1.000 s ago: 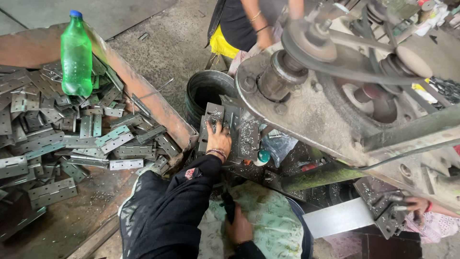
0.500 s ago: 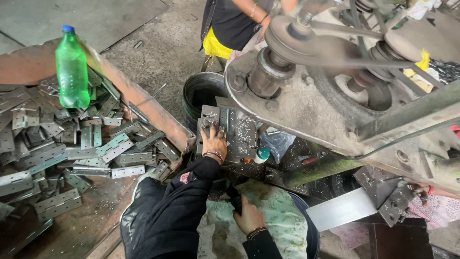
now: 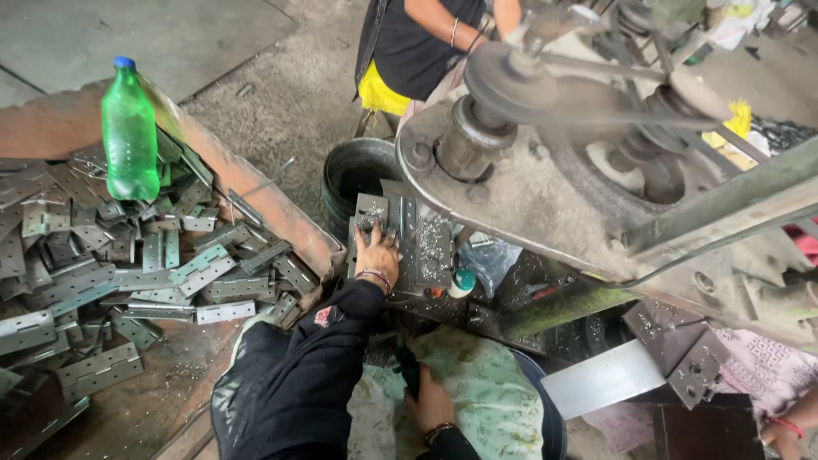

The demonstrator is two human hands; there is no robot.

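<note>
Fingers of the left hand [image 3: 377,252] spread flat over a small metal plate [image 3: 371,213] on the bed of the press [image 3: 426,247], pressing down on it rather than closing around it; that flat hold looks meant to pin the piece square under the tooling and keep the fingertips low. The plate lies face up with its long axis running away from the person, toward the dark bucket [image 3: 362,175] behind the bed. Low in the view, the right hand [image 3: 429,400] is closed around a dark handle [image 3: 409,370] that stands roughly upright over the green patterned cloth [image 3: 486,400] on the lap, seemingly a lever kept within easy reach. At the left, hinge plates [image 3: 128,273] lie heaped in a rusty tray [image 3: 256,192], pointing every way, beside a green bottle [image 3: 129,132] standing upright. Another person's torso [image 3: 417,47] shows beyond the flywheel [image 3: 622,162].
</note>
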